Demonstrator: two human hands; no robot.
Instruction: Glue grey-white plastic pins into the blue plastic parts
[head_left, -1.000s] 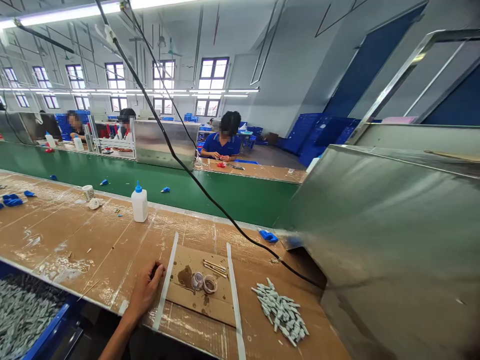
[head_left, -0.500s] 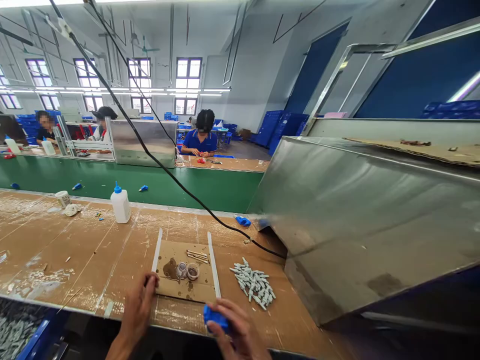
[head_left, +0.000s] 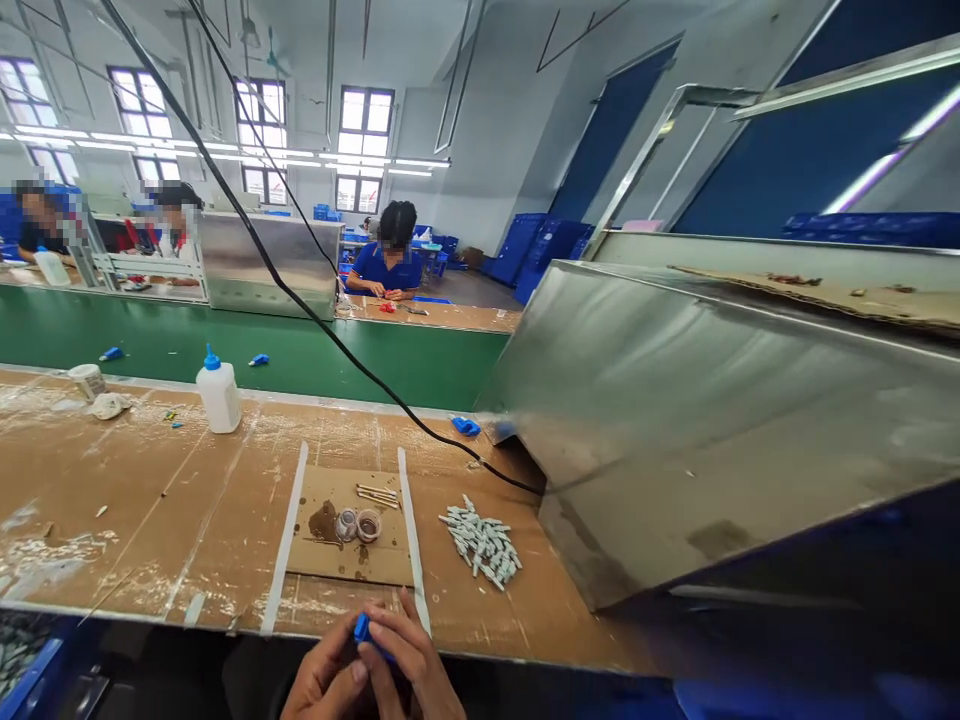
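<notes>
My right hand [head_left: 412, 650] grips a small blue plastic piece [head_left: 361, 628] just off the table's front edge. Against it, my left hand [head_left: 324, 672] has its fingers closed on the same piece, mostly covering it. Beyond my hands lies a stained cardboard sheet [head_left: 315, 565] between white tape strips. On the sheet are two small cups with dark liquid, a clear one [head_left: 346, 525] and another [head_left: 368, 526], plus several thin wooden sticks [head_left: 377, 495]. To the right rests a heap of pale grey-green small parts [head_left: 484, 540].
A white squeeze bottle [head_left: 218, 396] with a blue cap stands left of the sheet. A black cable [head_left: 405, 408] crosses to a large metal housing [head_left: 675, 430] on the right. Blue pieces lie on the green belt [head_left: 390, 365]. Across it a person in blue [head_left: 387, 268] works.
My left hand has left the cardboard's left edge and joined my right hand at the blue piece. My right hand moved left with it. The view has shifted slightly.
</notes>
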